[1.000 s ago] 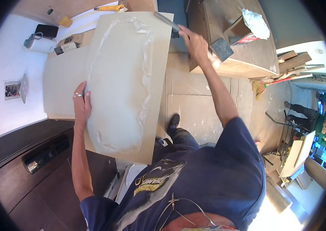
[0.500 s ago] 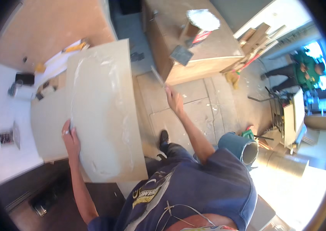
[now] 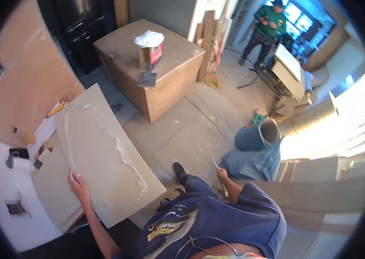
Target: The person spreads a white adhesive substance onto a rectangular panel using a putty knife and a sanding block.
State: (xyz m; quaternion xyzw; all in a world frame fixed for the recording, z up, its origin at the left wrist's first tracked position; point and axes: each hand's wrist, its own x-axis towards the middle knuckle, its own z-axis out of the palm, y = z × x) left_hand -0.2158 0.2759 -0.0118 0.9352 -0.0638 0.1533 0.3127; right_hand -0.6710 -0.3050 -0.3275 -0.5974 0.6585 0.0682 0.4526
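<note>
A large light beige panel [image 3: 100, 146] slants in front of me, with ridges of wet white filler tracing a long loop on its face. My left hand [image 3: 79, 188] grips its left edge, fingers closed, a ring showing on one finger. Off to the right, beside my body, my right hand [image 3: 222, 174] is wrapped round a putty knife [image 3: 215, 162]. Its thin blade shows edge-on, pointing away from me, and a pale handle end sticks out behind the fist. The panel's underside is hidden.
A large wooden box [image 3: 174, 95] ahead carries an open tin [image 3: 150, 56] of white filler and a dark flat plate [image 3: 147, 79]. Right stand a blue barrel [image 3: 256, 134] and blue plastic sheet [image 3: 253, 164]. A person in green [image 3: 271, 26] stands far off near a worktable [image 3: 288, 69].
My view has swung to the right. The right hand, with the putty knife, has come back from near the wooden box toward my right side. The left hand keeps its hold on the panel.
</note>
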